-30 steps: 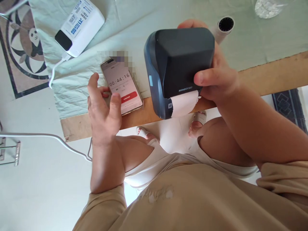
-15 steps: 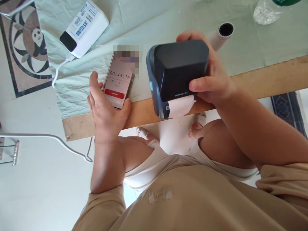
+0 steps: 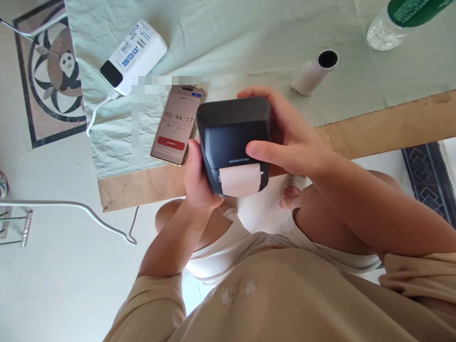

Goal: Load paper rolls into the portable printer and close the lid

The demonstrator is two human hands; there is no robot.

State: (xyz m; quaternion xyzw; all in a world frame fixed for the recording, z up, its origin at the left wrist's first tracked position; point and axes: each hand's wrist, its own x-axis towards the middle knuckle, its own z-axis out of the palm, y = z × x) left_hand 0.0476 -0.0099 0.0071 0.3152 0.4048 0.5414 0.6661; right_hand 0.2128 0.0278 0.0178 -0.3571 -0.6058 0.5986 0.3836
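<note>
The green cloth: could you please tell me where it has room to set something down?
A wide bare patch lies between the white device and white cylinder; another between the bottle and brown edge. Crowded around the phone, near the white device, left hand and black printer.

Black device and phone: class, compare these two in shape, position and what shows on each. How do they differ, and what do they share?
The black device is thick and boxy; the phone is thin and flat.
The black device is held between the right hand and left hand; the phone rests on the green cloth.
The black device shows a pale paper strip; the phone shows a timer.
Both have rounded corners.
</note>
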